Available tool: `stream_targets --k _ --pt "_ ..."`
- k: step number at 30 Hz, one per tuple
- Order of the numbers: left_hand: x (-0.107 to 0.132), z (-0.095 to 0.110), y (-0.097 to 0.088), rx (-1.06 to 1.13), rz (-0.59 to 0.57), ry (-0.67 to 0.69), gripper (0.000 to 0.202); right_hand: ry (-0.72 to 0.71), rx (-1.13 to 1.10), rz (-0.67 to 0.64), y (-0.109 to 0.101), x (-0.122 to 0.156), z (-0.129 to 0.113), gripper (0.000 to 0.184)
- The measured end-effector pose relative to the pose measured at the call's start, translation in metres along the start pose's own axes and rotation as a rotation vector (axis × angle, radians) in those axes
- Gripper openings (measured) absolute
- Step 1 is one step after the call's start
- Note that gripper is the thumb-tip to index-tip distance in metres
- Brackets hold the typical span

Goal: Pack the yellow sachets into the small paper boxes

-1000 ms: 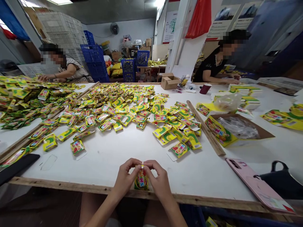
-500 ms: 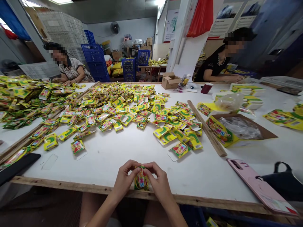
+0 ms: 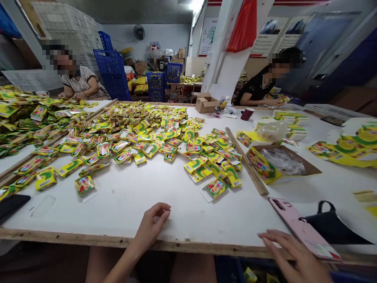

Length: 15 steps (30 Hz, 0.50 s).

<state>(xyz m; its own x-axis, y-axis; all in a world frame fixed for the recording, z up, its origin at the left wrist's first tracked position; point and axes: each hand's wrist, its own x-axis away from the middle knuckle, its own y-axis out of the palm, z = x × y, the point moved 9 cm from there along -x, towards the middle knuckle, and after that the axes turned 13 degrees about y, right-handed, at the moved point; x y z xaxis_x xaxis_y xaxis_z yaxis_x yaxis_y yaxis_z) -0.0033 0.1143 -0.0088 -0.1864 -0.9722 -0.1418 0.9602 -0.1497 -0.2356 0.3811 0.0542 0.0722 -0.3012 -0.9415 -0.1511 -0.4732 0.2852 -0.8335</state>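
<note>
My left hand point(image 3: 153, 226) rests at the front edge of the white table point(image 3: 129, 200), its fingers loosely curled and apart, holding nothing. Lower right, my right hand point(image 3: 293, 253) hovers past the table's front edge with fingers stretched out and empty, just beside a pink phone point(image 3: 300, 228). A big heap of yellow-green packets point(image 3: 141, 129) covers the middle of the table; the nearest single packet point(image 3: 216, 188) lies beyond my hands. Below the table edge, a few yellow packets point(image 3: 250, 275) show in a blue bin.
A wooden strip point(image 3: 246, 161) borders the heap on the right; beyond it lies a flat carton with plastic bags point(image 3: 282, 161). A black bag point(image 3: 332, 226), a black phone point(image 3: 11, 204), a small cardboard box point(image 3: 204, 104) and a cup point(image 3: 246, 114) stand about. Two people point(image 3: 79, 82) point(image 3: 259, 88) work at the far side.
Both hands held one packet together at the table edge. Now the packet is gone from them, my right hand has swung right and down, and the view has shifted right.
</note>
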Motion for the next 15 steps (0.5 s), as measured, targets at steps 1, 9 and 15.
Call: stream_targets --k 1,9,15 --pt "0.000 0.000 0.001 -0.013 -0.010 0.003 0.031 -0.037 -0.008 -0.003 0.014 -0.004 -0.013 0.040" --pt "0.005 0.004 -0.008 -0.108 0.038 0.029 0.030 0.072 0.232 -0.130 0.149 -0.048 -0.085 0.047" --pt "0.005 0.018 0.001 -0.151 0.030 0.184 0.032 -0.055 -0.079 -0.058 0.125 -0.019 -0.122 0.058"
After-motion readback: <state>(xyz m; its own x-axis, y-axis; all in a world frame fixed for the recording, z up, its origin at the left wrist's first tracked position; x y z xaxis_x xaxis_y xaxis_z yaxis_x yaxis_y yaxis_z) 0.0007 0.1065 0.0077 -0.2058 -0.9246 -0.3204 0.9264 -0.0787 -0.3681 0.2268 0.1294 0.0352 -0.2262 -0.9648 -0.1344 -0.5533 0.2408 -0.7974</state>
